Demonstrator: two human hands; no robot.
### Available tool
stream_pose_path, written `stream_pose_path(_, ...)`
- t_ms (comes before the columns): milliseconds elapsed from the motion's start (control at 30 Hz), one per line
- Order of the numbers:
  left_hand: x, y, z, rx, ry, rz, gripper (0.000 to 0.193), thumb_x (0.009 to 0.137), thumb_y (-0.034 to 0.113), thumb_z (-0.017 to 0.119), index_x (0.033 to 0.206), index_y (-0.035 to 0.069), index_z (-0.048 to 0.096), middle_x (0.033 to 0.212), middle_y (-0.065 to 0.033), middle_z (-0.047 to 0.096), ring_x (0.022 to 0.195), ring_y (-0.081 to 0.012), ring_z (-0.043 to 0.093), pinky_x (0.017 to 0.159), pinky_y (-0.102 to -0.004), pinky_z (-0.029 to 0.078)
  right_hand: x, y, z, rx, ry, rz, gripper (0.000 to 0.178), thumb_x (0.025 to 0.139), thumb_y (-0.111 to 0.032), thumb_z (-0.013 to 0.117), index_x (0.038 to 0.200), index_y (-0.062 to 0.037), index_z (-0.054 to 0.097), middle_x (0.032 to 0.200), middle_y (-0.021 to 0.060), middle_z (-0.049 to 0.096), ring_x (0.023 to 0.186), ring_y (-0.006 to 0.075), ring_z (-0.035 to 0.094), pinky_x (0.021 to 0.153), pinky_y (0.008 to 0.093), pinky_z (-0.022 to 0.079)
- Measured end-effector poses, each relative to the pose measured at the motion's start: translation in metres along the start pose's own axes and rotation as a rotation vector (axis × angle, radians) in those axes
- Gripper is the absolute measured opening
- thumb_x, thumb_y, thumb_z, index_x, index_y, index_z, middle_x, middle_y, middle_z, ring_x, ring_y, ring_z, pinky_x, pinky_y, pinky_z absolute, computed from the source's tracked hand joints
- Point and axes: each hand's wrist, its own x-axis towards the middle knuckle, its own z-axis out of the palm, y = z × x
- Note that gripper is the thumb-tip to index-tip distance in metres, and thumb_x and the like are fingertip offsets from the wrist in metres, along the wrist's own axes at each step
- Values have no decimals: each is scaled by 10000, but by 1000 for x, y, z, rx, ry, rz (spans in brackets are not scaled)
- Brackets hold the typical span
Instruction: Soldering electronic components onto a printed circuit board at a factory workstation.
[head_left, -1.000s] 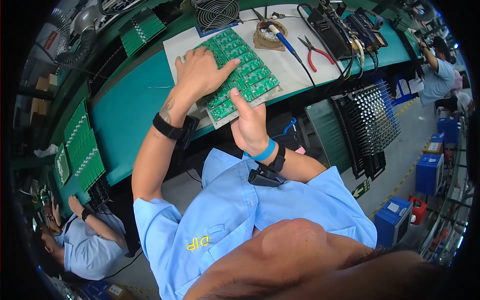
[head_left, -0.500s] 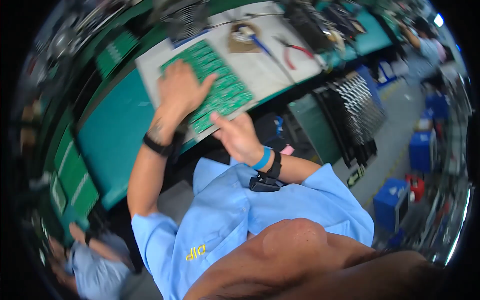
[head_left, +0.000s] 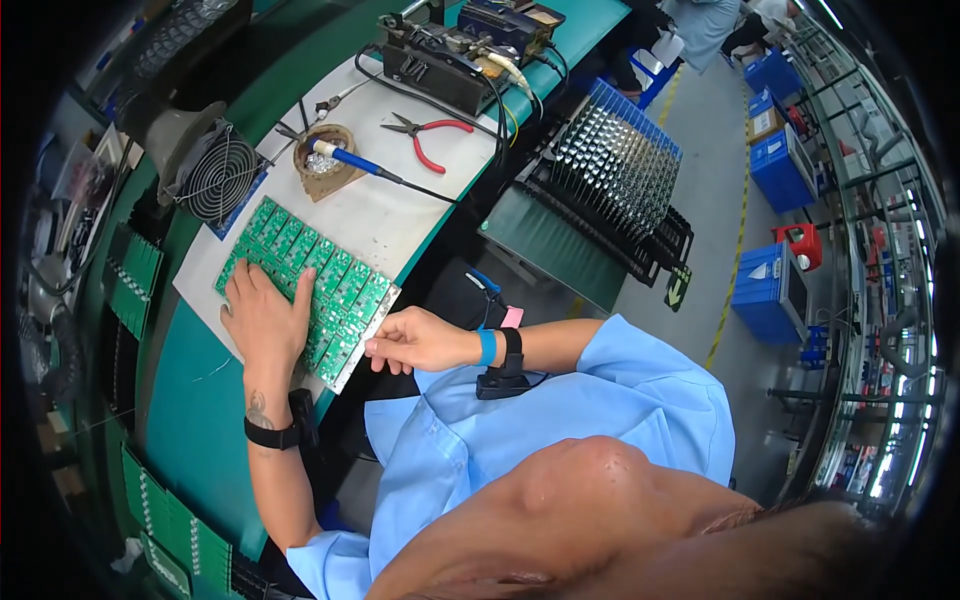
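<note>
A green circuit board panel (head_left: 335,290) with rows of small parts lies on a white sheet (head_left: 380,215) at the bench edge. My left hand (head_left: 266,312) rests on its left part, fingers spread and thumb out. At the panel's near right end, my right hand (head_left: 415,340) has its fingers curled and thumb pressed in, closed on the pale edge strip (head_left: 365,340). The undersides of those fingers are hidden. A blue-handled soldering iron (head_left: 350,160) lies across a brown holder (head_left: 322,182) beyond the panel. Red-handled pliers (head_left: 430,140) lie farther right.
A round-grilled fan (head_left: 222,180) stands left of the panel. Black soldering equipment (head_left: 435,80) with cables occupies the far end. To the right stands a rack of shiny metal pieces (head_left: 620,150). Blue bins (head_left: 768,290) line the aisle; more green boards (head_left: 165,510) sit at lower left.
My view has turned, so the bench and panel appear shifted and rotated. My right fingers have gone from loosely spread to closed at the panel's edge. My left hand stays flat on the board.
</note>
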Motion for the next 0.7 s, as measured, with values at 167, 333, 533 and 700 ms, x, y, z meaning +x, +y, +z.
stream_pose_path(167,-3,-13,10,-49,-2,-32,876,965,648,595,1421,-95,511,1572,-247,452,1462,-403,414,1143,-639,361,5,0,2,39,-16,49,377,1063,-349,639,1045,20,716,948,97,767,710,109,679,555,264,559)
stream_pose_path(333,-20,-24,-8,-37,213,-15,738,991,543,619,1398,-67,539,1514,-238,516,1407,-399,477,1128,-586,402,4,-3,2,40,-41,107,429,1081,-363,608,1055,47,728,941,116,772,687,110,674,542,257,547)
stream_pose_path(533,-53,-77,-25,-116,177,-22,310,950,120,612,1222,-21,661,1286,-170,670,1228,-352,601,1046,-464,480,14,-7,4,28,-69,200,563,1096,-426,551,999,103,716,905,162,766,644,115,663,501,258,521)
stream_pose_path(700,-67,-106,-13,106,250,109,288,867,-18,596,1136,3,699,1224,-129,697,1179,-316,620,988,-456,498,14,-8,4,34,-53,263,580,1099,-443,532,980,95,714,847,162,755,597,105,641,477,245,493)
